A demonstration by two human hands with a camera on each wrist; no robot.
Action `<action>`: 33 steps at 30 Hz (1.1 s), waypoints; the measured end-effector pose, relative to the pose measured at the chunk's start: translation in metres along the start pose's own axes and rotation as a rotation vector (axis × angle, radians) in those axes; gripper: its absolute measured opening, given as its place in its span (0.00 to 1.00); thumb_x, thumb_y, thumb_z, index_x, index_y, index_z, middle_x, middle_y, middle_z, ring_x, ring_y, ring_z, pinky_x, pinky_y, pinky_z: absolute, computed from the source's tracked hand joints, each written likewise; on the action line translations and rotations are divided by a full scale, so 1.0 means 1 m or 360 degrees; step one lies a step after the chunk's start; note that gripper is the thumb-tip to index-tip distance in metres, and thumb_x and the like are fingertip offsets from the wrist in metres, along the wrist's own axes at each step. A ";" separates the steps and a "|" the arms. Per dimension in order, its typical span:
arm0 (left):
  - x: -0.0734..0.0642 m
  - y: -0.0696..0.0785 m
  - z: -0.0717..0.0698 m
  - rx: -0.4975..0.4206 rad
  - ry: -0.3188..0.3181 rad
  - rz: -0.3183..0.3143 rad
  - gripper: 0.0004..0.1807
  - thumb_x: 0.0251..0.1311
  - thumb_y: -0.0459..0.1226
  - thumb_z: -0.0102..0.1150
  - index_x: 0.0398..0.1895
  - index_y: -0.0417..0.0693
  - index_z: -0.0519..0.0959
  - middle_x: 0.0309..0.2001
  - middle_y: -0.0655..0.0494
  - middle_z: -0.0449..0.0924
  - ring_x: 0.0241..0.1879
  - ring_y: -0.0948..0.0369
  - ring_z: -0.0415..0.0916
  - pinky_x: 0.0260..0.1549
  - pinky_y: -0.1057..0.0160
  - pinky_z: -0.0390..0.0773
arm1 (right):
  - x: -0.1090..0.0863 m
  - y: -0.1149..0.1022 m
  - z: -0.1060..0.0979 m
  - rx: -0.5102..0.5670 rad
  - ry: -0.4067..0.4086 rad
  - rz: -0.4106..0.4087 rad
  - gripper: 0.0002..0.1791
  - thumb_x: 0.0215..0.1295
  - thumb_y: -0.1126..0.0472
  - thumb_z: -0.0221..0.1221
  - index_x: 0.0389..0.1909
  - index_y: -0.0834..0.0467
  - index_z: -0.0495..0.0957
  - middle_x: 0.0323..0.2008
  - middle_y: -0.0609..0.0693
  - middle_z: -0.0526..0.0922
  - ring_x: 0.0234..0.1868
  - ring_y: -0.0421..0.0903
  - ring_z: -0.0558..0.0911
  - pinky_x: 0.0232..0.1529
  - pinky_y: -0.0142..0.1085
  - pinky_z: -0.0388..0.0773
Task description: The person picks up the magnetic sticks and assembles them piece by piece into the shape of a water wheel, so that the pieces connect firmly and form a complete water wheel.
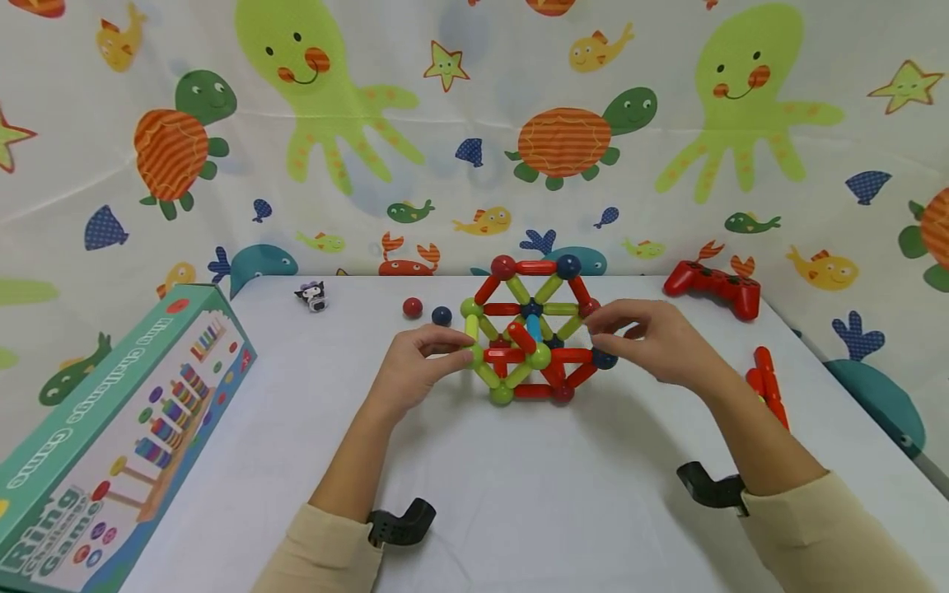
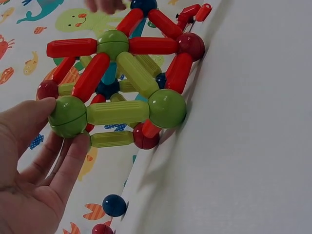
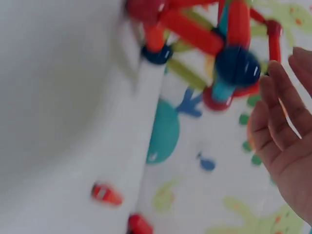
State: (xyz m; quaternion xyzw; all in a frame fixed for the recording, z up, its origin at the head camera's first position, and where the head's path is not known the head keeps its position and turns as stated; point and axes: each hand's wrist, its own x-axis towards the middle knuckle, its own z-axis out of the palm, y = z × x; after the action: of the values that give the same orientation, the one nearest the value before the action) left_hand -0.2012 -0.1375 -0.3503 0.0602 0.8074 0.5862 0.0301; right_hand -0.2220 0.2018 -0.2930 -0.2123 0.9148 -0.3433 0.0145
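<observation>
A frame of magnetic rods and balls, in red, green and blue, stands on the white table. My left hand is at its left side. In the left wrist view the thumb and fingers pinch a green ball joined to a light green rod. At the structure's right side hovers my right hand, fingers relaxed and holding nothing. Its fingertips lie close to a dark blue ball in the blurred right wrist view; whether they touch the frame I cannot tell. One red rod sticks out from the front green ball.
A loose red ball and blue ball lie behind my left hand. Several red rods are at the right, with a red game controller farther back. A game box stands left; a small figurine sits behind.
</observation>
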 end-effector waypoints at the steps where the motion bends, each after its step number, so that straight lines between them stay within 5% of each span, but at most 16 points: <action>1: 0.000 0.000 0.000 -0.0006 0.0001 -0.0010 0.13 0.66 0.41 0.69 0.52 0.53 0.87 0.52 0.55 0.87 0.61 0.54 0.78 0.59 0.52 0.82 | -0.004 0.008 -0.006 -0.0016 0.0025 0.0031 0.16 0.71 0.56 0.65 0.56 0.55 0.84 0.51 0.52 0.87 0.53 0.50 0.83 0.49 0.29 0.80; 4: 0.000 -0.001 0.000 -0.0034 -0.0003 -0.0035 0.13 0.66 0.41 0.69 0.52 0.52 0.87 0.53 0.55 0.86 0.62 0.53 0.78 0.60 0.51 0.81 | -0.015 0.034 -0.020 -0.0099 0.0028 0.0148 0.16 0.72 0.58 0.63 0.58 0.57 0.83 0.53 0.56 0.86 0.54 0.54 0.82 0.46 0.28 0.80; 10: -0.001 -0.003 -0.004 -0.0064 -0.0039 -0.0059 0.15 0.66 0.43 0.68 0.54 0.53 0.86 0.55 0.54 0.85 0.61 0.53 0.79 0.61 0.50 0.81 | -0.019 0.079 -0.025 -0.0389 -0.0273 0.0317 0.21 0.66 0.67 0.63 0.60 0.57 0.82 0.60 0.65 0.79 0.59 0.66 0.77 0.48 0.51 0.86; 16: 0.002 0.000 -0.006 -0.0042 -0.0097 -0.0063 0.16 0.67 0.44 0.68 0.54 0.52 0.85 0.55 0.53 0.85 0.53 0.55 0.85 0.61 0.50 0.81 | -0.013 0.090 -0.023 -0.0678 -0.0420 0.0318 0.22 0.58 0.71 0.68 0.55 0.56 0.85 0.57 0.64 0.80 0.60 0.67 0.76 0.52 0.59 0.83; 24: 0.003 0.005 -0.006 -0.0040 -0.0130 -0.0076 0.15 0.67 0.43 0.68 0.54 0.50 0.85 0.55 0.52 0.85 0.51 0.55 0.86 0.60 0.50 0.81 | -0.012 0.097 -0.014 -0.0922 -0.0419 0.0260 0.18 0.57 0.65 0.74 0.50 0.54 0.87 0.45 0.57 0.82 0.48 0.58 0.81 0.44 0.53 0.86; 27: 0.004 0.006 -0.005 -0.0056 -0.0138 -0.0078 0.15 0.67 0.43 0.68 0.54 0.50 0.85 0.56 0.52 0.84 0.51 0.53 0.86 0.61 0.50 0.81 | -0.015 0.093 -0.016 -0.0828 -0.0333 0.0247 0.19 0.59 0.63 0.73 0.52 0.56 0.86 0.45 0.57 0.84 0.47 0.57 0.82 0.41 0.50 0.87; 33: 0.001 0.003 -0.006 -0.0088 -0.0122 -0.0125 0.16 0.67 0.43 0.67 0.55 0.50 0.85 0.57 0.52 0.83 0.53 0.51 0.86 0.63 0.49 0.80 | -0.018 0.063 -0.014 -0.0130 0.0014 0.0248 0.19 0.70 0.57 0.65 0.58 0.59 0.79 0.50 0.59 0.87 0.51 0.58 0.85 0.44 0.36 0.85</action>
State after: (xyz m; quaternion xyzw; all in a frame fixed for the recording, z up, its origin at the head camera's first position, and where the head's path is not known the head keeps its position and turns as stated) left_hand -0.2027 -0.1422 -0.3454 0.0501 0.7908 0.6040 0.0856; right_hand -0.2318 0.2602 -0.3247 -0.1394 0.9419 -0.3044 0.0286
